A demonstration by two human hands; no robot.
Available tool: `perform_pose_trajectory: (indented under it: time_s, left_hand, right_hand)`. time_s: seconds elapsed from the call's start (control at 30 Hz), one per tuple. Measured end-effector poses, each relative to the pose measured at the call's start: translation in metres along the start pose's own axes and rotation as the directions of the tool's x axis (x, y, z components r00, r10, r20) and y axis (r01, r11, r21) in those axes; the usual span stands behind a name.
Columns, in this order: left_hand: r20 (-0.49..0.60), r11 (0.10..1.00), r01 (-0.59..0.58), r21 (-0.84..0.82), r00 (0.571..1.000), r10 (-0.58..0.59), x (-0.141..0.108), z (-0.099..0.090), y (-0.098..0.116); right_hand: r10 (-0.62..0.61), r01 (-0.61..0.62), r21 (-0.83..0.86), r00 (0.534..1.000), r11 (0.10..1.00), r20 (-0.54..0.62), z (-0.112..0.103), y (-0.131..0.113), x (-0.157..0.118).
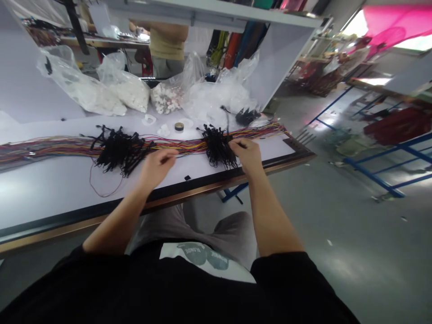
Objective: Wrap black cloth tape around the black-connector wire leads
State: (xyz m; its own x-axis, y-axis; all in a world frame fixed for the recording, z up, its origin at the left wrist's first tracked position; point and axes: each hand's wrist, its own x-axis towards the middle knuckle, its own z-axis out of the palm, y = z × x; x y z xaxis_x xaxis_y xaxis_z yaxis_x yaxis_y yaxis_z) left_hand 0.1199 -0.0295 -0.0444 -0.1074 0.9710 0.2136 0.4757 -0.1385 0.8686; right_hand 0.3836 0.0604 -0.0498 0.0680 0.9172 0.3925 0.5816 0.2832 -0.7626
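Observation:
Long red, yellow and dark wires [184, 145] run lengthwise over the white bench. Two heaps of black-covered wire ends, a left heap [118, 149] and a right heap [218, 146], lie across them. My left hand [158, 167] hovers just right of the left heap, its fingers curled and drawn together; whatever they may hold does not show. At the right edge of the other heap, my right hand [249, 156] has thumb and fingers pinched together. A dark strand [227, 122] rises close to these fingertips, but I cannot tell whether they grip it.
Clear plastic bags of white parts, such as this bag [166, 98], stand along the back beneath a shelf [216, 12]. A roll of tape [178, 126] lies before them. The bench has a raised dark front edge [202, 183]. Blue-framed tables [374, 168] and a person stand off right.

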Motion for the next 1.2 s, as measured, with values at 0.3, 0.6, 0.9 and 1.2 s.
perform_pose_trajectory:
  time_s: [0.3,0.6,0.9,1.2]
  left_hand:
    - [-0.023,0.807,0.014,-0.590,0.999,-0.034,0.047,0.083,0.045]
    - [0.481,0.755,0.282,-0.592,0.875,0.049,-0.025,0.045,0.056]
    - [0.354,0.790,0.184,-0.585,0.934,0.045,-0.049,0.049,0.052]
    - [0.250,0.922,-0.125,-0.367,0.941,0.228,-0.055,0.048,0.050]
  right_hand:
    - [-0.078,0.064,0.105,0.987,0.992,0.138,0.039,-0.030,-0.048]
    - [-0.014,-0.051,0.406,0.988,0.912,0.156,-0.013,-0.036,-0.094]
    - [-0.051,-0.070,0.413,0.960,0.908,0.275,-0.017,-0.060,-0.135]
    - [-0.224,0.224,0.025,0.952,0.974,0.211,-0.024,-0.067,-0.144]
